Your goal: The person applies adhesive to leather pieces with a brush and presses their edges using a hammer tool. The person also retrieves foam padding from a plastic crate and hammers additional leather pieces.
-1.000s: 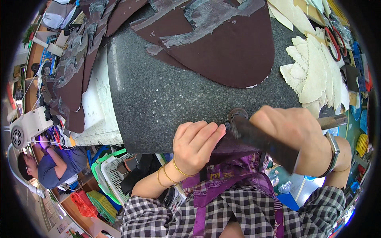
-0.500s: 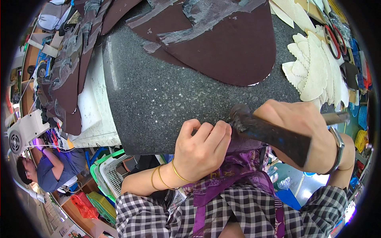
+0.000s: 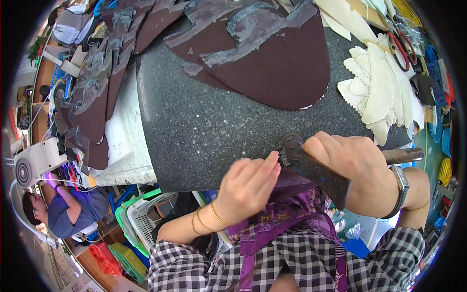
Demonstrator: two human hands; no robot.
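Note:
My right hand [image 3: 352, 168] is wrapped round a hammer, its wooden handle [image 3: 406, 155] sticking out to the right and its long dark steel head [image 3: 318, 173] slanting toward me. The head's rounded face is low over the near part of a dark speckled slab [image 3: 194, 141]. Just left of it, my left hand [image 3: 250, 182] is closed, fingertips bunched beside the hammer face. A dark maroon piece [image 3: 291, 184] shows between the hands at the slab's near edge. Whatever the left fingers hold is hidden behind them.
Dark brown shoe-upper-like pieces [image 3: 277, 68] with greyish glue-like bands lie at the far side, more [image 3: 90, 117] at the left. Cream scalloped pieces [image 3: 379, 92] and red-handled scissors [image 3: 400, 51] are at the right. Green-rimmed baskets [image 3: 141, 214] stand below left. Another person [image 3: 73, 209] sits further left.
The hammer head has tilted and shifted slightly left, closer to my left fingers. My left index finger has straightened somewhat. The whole view has shifted a little.

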